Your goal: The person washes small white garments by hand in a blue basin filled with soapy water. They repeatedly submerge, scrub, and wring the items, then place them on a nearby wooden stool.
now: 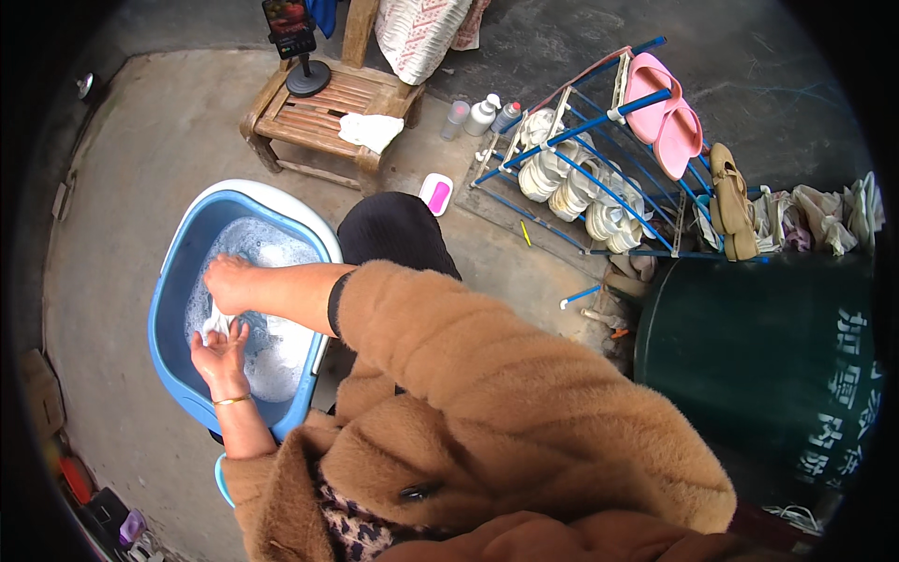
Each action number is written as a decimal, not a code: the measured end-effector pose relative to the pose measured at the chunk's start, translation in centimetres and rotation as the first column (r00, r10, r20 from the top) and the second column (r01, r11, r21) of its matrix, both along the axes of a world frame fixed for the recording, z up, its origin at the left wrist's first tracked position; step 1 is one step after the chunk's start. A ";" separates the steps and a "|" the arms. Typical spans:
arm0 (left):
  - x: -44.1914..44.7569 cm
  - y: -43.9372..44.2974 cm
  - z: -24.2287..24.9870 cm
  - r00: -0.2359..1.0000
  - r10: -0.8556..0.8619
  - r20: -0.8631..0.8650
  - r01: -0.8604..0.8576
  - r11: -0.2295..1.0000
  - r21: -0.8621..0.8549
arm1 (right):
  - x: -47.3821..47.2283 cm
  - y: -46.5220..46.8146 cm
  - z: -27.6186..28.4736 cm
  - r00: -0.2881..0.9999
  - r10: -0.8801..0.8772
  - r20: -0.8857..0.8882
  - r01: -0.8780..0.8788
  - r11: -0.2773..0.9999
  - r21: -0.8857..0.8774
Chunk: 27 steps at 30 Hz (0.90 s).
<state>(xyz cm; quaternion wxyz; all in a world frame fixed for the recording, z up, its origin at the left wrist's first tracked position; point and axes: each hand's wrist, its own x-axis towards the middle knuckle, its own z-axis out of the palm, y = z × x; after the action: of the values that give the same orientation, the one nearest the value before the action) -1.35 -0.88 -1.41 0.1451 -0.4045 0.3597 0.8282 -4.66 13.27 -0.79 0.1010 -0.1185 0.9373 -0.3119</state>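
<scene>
A blue and white plastic tub (163, 302) holds sudsy water (281, 351) before me. Over the water, my right hand (230, 282) is closed in a fist around a small wet white cloth (219, 319). The cloth hangs down from the fist toward the suds. Just below it, my left hand (219, 358), with a gold bangle at the wrist, is turned palm up with its fingers apart. Its fingertips come close to the cloth's lower end; whether they touch it I cannot tell.
Beyond the tub stands a wooden chair (309, 130) with a phone on a stand (307, 77) and a white cloth (372, 132). A soap dish (437, 194), bottles (483, 116) and a shoe rack (576, 165) are at right. A green barrel (737, 351) stands nearer.
</scene>
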 end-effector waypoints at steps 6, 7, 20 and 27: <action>0.4 0.7 1.3 0.992 -0.071 0.104 0.072 0.997 -0.004 | 0.1 0.0 -2.5 0.960 0.155 0.234 -0.242 0.881 0.406; 0.2 0.5 0.6 0.988 -0.091 0.129 0.089 0.996 0.024 | -0.1 -0.3 -2.1 0.956 0.156 0.248 -0.222 0.938 0.266; 1.4 0.0 -0.4 0.688 -0.394 -0.610 0.329 0.918 -0.222 | 5.0 -5.8 4.2 0.982 0.095 -0.162 -0.123 0.977 -0.172; 1.0 2.0 1.2 0.925 -0.271 -0.267 0.308 0.945 0.107 | 3.2 -1.0 6.8 1.000 -0.008 -0.007 0.008 0.999 -0.036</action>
<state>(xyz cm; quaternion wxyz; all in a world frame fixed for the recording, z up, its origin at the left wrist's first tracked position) -0.34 1.09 -0.21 0.2491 -0.2281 0.3687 0.8660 -1.51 12.26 6.02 0.0941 -0.1177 0.9324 -0.3285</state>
